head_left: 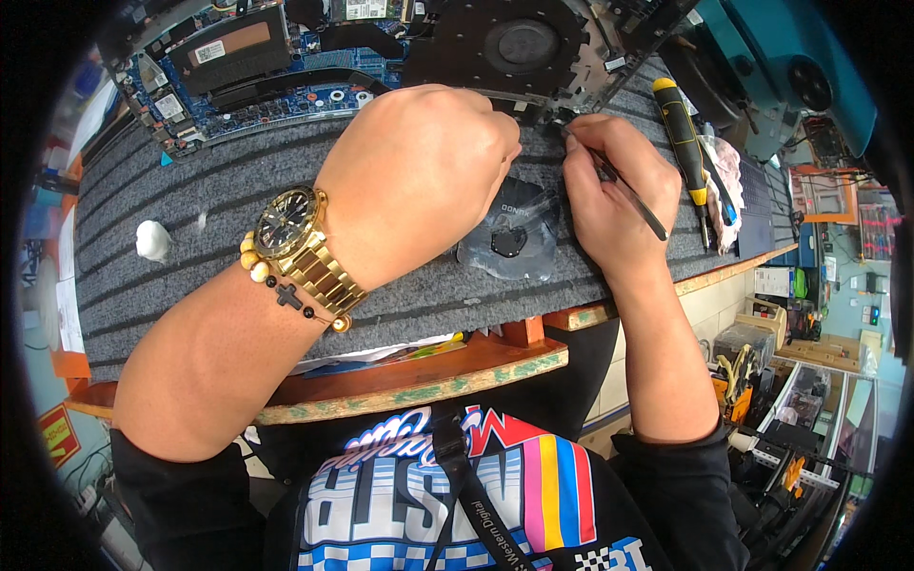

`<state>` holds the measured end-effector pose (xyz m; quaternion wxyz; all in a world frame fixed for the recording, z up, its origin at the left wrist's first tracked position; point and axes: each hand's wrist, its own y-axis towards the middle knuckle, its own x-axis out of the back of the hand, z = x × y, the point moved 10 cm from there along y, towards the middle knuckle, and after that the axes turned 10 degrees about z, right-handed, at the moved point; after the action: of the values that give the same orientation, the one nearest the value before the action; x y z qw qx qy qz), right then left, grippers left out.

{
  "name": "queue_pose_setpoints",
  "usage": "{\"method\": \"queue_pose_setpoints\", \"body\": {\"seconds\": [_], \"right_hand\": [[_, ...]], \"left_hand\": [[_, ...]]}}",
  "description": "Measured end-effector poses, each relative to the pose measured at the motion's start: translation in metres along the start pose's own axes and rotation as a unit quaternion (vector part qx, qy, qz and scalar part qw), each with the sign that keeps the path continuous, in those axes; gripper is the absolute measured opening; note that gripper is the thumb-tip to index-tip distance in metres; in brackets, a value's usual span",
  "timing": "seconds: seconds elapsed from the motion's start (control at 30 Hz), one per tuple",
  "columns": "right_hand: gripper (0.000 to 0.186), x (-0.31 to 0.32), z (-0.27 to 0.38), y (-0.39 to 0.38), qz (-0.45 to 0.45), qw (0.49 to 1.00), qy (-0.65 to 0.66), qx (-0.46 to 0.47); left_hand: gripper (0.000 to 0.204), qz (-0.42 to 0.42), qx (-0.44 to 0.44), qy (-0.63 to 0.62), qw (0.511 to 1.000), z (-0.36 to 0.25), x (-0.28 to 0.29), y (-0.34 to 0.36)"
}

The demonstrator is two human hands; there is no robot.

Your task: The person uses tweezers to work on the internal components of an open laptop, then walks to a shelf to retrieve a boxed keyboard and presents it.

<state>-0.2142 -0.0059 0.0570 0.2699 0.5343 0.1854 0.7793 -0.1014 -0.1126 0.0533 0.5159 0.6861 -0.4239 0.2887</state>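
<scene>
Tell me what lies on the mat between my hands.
The head view shows a small plastic bag between the left hand and the right hand.

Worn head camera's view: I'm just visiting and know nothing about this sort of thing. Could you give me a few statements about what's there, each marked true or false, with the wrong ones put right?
1. The right hand holds a slim dark tool. True.
2. The left hand is gloved. False: it is bare.
3. A black-and-yellow screwdriver lies to the right of the right hand. True.
4. The circuit board is bright red. False: it is blue.
5. A small white lump rests on the striped grey mat. True.
6. The wristwatch has a white dial. False: its dial is dark.
</scene>
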Motion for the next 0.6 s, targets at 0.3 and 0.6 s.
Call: {"method": "queue_pose_setpoints", "body": {"seconds": [0.3,0.6], "right_hand": [[0.008,0.002,-0.012,-0.008,-0.011,0.998,0.037,-0.054],[0.012,0.006,-0.027,-0.016,-0.027,0.990,0.090,-0.102]], "left_hand": [[0.013,0.006,0.000,-0.001,1.000,0.001,-0.001,0.000],[0.014,-0.008,-0.006,-0.006,1.000,0.001,0.000,0.000]]}}
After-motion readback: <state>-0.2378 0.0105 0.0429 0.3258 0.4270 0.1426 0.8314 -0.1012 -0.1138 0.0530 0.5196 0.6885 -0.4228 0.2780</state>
